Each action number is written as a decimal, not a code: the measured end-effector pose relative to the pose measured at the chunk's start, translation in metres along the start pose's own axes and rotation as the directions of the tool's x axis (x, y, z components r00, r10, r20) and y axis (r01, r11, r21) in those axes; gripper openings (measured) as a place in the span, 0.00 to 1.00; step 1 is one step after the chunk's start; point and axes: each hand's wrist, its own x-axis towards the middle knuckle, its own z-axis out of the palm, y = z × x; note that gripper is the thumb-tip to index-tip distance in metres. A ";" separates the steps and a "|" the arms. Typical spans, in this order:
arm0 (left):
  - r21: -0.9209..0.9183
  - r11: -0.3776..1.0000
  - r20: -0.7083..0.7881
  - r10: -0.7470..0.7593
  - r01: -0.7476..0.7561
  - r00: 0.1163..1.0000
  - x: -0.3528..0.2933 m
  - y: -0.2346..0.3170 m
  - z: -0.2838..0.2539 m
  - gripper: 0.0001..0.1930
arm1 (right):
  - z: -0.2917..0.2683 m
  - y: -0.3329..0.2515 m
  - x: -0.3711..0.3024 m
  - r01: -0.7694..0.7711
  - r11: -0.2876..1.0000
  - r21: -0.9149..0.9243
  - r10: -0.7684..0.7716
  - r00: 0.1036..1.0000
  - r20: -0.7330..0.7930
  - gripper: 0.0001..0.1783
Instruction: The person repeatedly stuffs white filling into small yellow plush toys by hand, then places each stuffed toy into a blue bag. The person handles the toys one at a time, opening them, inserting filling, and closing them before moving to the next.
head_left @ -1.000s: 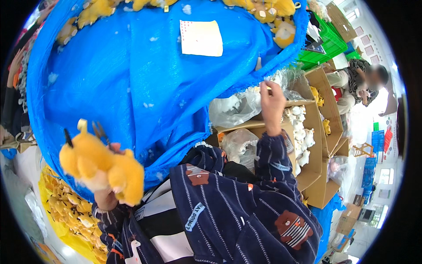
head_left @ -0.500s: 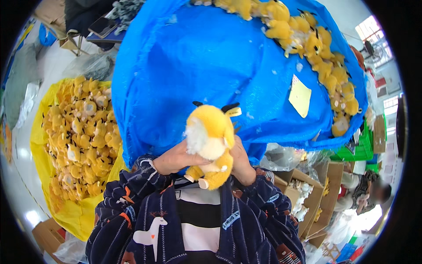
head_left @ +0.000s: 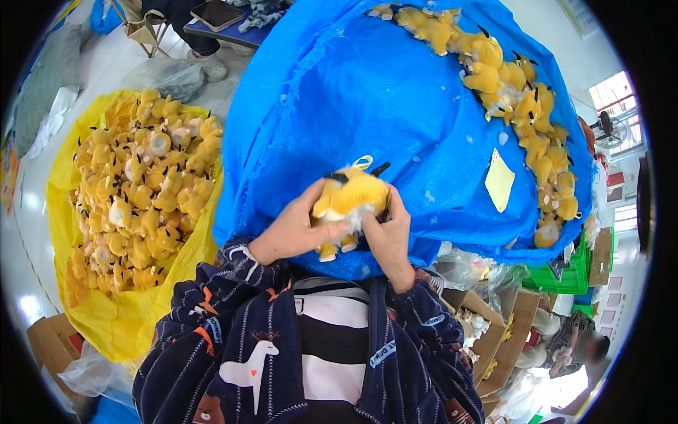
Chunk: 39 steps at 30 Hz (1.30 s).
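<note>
A yellow plush toy (head_left: 359, 193) with dark ear-like tips, a small looped tag and pale feet is held between my two hands in front of my chest. My left hand (head_left: 300, 225) grips its left side, thumb across the front. On the other side my right hand (head_left: 388, 233) holds it, thumb pressed at a tuft of loose white stuffing (head_left: 357, 218) on the front. Some of my right fingers are hidden behind the toy. Below and behind it spreads a blue plastic sheet (head_left: 339, 120).
Similar yellow plush toys (head_left: 526, 106) line the sheet's far and right edge, near a yellow paper card (head_left: 499, 180). At left, a yellow sack (head_left: 106, 332) holds a heap of them. Cardboard boxes (head_left: 512, 343), a green crate (head_left: 565, 275) and another person (head_left: 565, 339) are at right.
The plush toy has tipped forward, its head dropping lower. My right hand has come round from behind it to the front, and its thumb now touches the stuffing. The view has shifted slightly.
</note>
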 end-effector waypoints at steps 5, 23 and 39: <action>0.144 0.973 -0.219 0.211 -0.182 0.953 0.004 -0.021 0.002 0.26 | 0.013 0.015 -0.015 0.177 0.980 -0.096 -0.174 0.984 0.041 0.23; 0.569 0.743 -0.229 0.555 -0.353 0.800 0.009 0.007 -0.004 0.06 | 0.017 0.010 -0.003 -0.069 0.986 -0.149 0.061 0.996 -0.062 0.19; 0.275 0.941 -0.335 0.285 -0.196 0.898 0.016 -0.017 -0.002 0.21 | 0.015 0.009 -0.006 -0.084 0.995 0.059 0.079 0.992 0.095 0.27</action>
